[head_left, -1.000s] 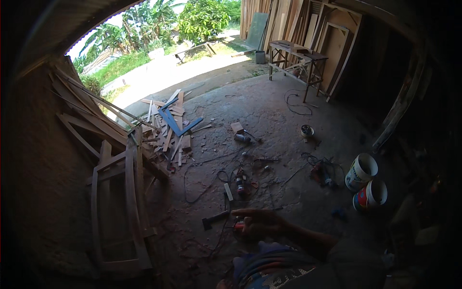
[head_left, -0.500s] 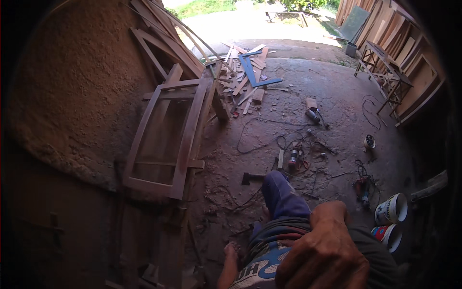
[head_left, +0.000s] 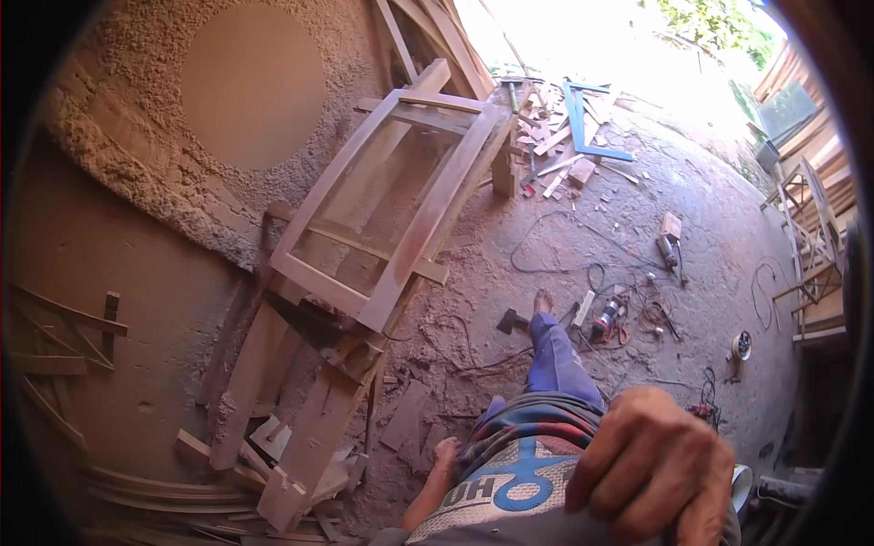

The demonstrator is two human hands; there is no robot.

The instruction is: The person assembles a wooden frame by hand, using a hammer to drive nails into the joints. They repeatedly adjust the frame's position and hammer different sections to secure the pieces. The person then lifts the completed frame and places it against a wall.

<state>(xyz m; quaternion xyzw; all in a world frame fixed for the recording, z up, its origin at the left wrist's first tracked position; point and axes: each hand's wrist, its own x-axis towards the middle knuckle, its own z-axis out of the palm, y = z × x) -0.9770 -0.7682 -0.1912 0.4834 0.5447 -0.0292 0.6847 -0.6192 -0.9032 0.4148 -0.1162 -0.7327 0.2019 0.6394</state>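
Observation:
My right hand [head_left: 651, 460] is raised close in front of my chest at the lower right. Its fingers are curled, and the palm is hidden, so I cannot make out what, if anything, is in it. My left hand [head_left: 446, 452] hangs low beside my shirt, small and in shade; its fingers are too unclear to read. Nearest to it on the left is a wooden workbench [head_left: 305, 455]. A reddish-brown door or window frame [head_left: 414, 241] with crosspieces lies on that bench. A hammer [head_left: 513, 94] rests at the bench's far end.
A blue angled frame [head_left: 579, 123] lies over wood scraps [head_left: 555, 141]. Power tools [head_left: 604, 318], cords and a dark hammer-like head [head_left: 512, 321] lie on the floor around my outstretched bare foot [head_left: 543, 300]. Planks [head_left: 164, 491] are piled at lower left; a trestle [head_left: 815, 218] stands right.
My view has swung left, so the bench and wooden frame appear farther right and more wood shows at lower left. One leg now reaches forward, its foot in sight. My right hand stays raised.

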